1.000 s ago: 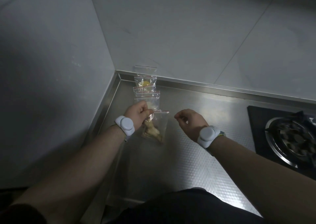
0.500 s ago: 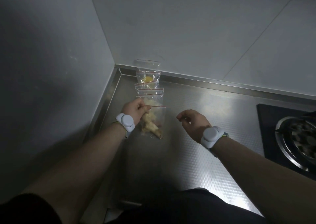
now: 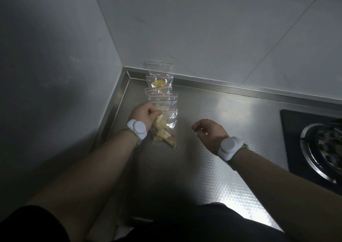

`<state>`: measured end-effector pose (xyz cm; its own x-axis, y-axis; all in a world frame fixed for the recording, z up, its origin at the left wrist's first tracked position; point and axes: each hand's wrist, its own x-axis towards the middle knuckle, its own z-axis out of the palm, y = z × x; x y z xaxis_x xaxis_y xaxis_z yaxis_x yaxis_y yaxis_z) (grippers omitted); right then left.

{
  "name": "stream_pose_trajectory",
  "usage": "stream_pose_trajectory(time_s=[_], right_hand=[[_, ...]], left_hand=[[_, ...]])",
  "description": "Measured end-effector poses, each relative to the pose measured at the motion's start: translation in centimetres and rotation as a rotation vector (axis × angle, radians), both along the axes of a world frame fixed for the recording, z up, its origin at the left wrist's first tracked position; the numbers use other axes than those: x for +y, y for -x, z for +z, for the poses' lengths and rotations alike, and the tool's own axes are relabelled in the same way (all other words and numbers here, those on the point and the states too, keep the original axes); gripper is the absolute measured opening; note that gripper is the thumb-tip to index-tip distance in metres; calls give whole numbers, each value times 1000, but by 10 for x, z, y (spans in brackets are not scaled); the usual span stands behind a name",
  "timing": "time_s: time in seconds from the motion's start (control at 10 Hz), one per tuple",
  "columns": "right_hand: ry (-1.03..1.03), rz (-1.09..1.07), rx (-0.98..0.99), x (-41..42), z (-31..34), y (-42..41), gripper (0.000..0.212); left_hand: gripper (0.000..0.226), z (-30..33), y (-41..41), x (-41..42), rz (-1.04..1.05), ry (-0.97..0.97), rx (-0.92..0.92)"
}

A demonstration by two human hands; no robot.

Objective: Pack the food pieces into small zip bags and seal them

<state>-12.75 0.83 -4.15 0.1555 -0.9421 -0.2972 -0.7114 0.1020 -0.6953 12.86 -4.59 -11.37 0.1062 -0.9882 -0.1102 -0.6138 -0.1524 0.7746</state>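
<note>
1. Left hand (image 3: 145, 113): clenched, pinching the red zip strip at the top left corner of a small clear zip bag (image 3: 166, 126); thin crinkled glossy plastic, rectangular, near the left rear corner of the counter.
2. Inside that bag: pale yellowish food pieces (image 3: 162, 133), lumpy and irregular, gathered toward the lower end.
3. Right hand (image 3: 210, 133): released, holding nothing, fingers loosely curled, hovering apart from the bag, to its right.
4. Behind the held bag: a row of more clear zip bags (image 3: 161, 89) with red seal lines, overlapping, reaching back to the wall; one with a round yellow piece (image 3: 160, 83) inside.
5. Counter (image 3: 222, 167): stainless steel, embossed with a fine dimpled pattern, smooth raised rim along the walls.
6. White rounded plastic wrist devices (image 3: 137, 129) on both wrists.
7. Far right: black glass hob with a round metal burner (image 3: 323, 147).
8. No legible writing or brand anywhere.
</note>
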Motion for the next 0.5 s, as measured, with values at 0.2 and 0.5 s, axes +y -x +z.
stream_pose_trajectory(time_s=[0.2,0.5], right_hand=[[9,-2,0,2,4,2,22],[33,-12,-17,3,18,-2,24]], left_hand=[[17,4,2,2,33,11,32],[17,32,12,1,-14,81,66]])
